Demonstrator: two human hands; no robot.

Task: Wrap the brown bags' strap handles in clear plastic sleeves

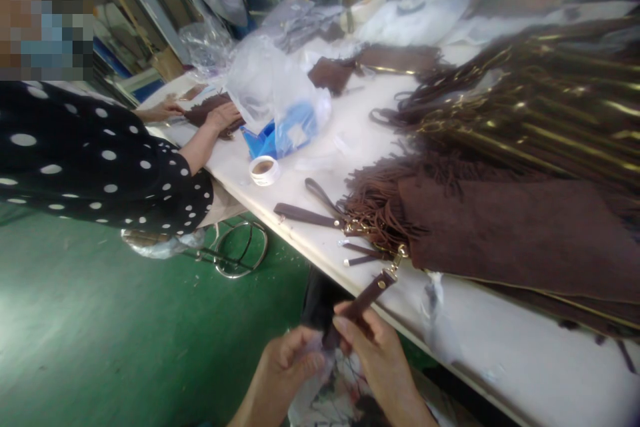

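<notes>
My right hand [373,347] grips a brown leather strap [373,295] between thumb and fingers, just off the table's front edge. A gold clasp joins the strap's upper end to a brown fringed suede bag [490,227] lying on the white table [370,97]. At the strap's lower end, my left hand [285,367] is closed, thumb against fingers, with a thin whitish translucent material at its fingertips that I cannot make out. More dark straps [307,215] with gold fittings lie beside the fringe.
A stack of brown bags with gold zippers [540,100] fills the right side. A blue tape dispenser [263,140] under clear plastic and a white round container [264,171] stand mid-table. At the left, a person in a dotted top [100,160] handles a brown piece near a stool [241,250].
</notes>
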